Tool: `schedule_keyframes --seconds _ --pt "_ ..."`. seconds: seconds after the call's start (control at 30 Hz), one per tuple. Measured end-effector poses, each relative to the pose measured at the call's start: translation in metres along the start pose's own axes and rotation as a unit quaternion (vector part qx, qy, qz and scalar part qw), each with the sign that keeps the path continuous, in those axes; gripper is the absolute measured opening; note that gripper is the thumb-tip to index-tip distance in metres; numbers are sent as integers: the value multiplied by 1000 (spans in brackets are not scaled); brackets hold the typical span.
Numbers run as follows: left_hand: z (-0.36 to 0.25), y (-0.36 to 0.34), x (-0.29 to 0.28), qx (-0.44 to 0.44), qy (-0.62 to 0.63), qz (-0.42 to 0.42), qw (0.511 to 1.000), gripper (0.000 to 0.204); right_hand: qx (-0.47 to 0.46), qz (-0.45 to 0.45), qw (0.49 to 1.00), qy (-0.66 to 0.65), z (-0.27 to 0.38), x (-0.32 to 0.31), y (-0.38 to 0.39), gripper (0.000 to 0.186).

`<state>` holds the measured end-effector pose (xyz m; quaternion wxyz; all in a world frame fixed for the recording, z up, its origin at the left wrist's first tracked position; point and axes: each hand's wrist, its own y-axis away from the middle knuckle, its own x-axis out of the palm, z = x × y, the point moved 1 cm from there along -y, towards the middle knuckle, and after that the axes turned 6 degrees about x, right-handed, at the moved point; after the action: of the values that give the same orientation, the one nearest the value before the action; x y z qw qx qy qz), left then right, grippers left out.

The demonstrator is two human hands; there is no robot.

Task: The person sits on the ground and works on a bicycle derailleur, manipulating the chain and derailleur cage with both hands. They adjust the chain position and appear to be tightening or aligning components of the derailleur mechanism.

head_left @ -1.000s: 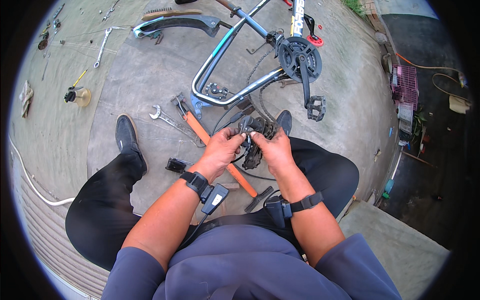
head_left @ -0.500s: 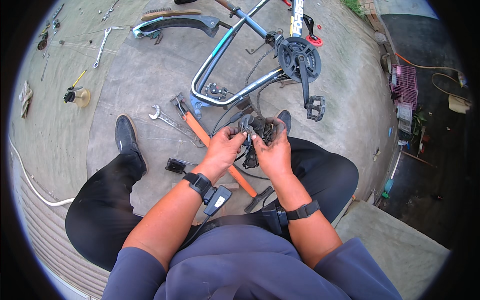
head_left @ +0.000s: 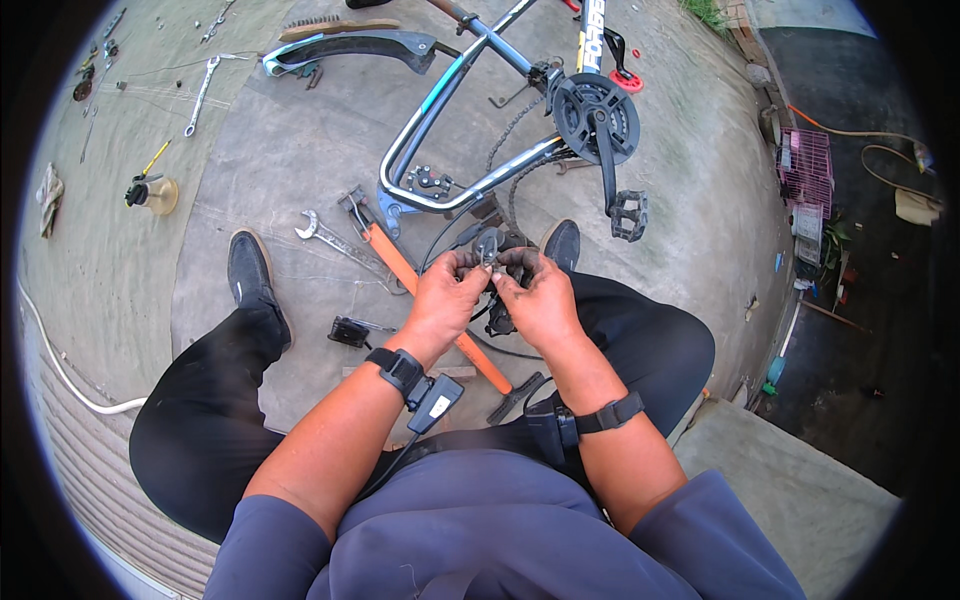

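Observation:
Both hands meet in front of me around a dark, greasy rear derailleur [head_left: 487, 243], just beyond the near end of the bike frame [head_left: 520, 166]. My left hand [head_left: 446, 298] grips its left side, thumb and forefinger pinched together. From the right, my right hand [head_left: 541, 302] holds it with curled fingers, its thumb tip close to the left thumb. Whatever small part lies between the fingertips is too hidden to make out. A black lower part of the derailleur [head_left: 500, 319] hangs below the hands. The bike chain [head_left: 514, 190] and a black cable run close behind it.
An orange-handled tool [head_left: 392, 258] lies partly under my hands, beside a large wrench [head_left: 335, 238]. The crankset [head_left: 596, 118] and pedal [head_left: 628, 216] stick out at right. Farther left are another wrench [head_left: 203, 97], an oil can [head_left: 155, 193], a wire brush [head_left: 340, 28] and a mudguard [head_left: 350, 50].
My right hand has shifted slightly left and its fingers have curled in closer to the left hand's. The derailleur has turned a little. More of my right shoe shows.

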<state>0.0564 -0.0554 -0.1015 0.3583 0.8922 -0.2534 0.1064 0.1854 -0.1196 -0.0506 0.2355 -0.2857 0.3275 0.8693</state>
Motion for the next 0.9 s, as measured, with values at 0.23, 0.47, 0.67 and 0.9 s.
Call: schedule_keyframes --seconds 0.23,0.47,0.67,0.9 --pt "6 -1 -6 45 -83 -3 995 28 54 44 993 -91 -12 8 -9 19" --pt "3 1 -8 74 -149 -8 986 27 110 53 981 -152 -8 10 -8 19" --pt "0 -1 -7 -16 -4 -18 1000 25 -40 -24 997 -68 -1 13 -2 34" --pt "-7 -4 -22 -130 151 40 979 14 129 -5 944 -305 5 5 0 53"
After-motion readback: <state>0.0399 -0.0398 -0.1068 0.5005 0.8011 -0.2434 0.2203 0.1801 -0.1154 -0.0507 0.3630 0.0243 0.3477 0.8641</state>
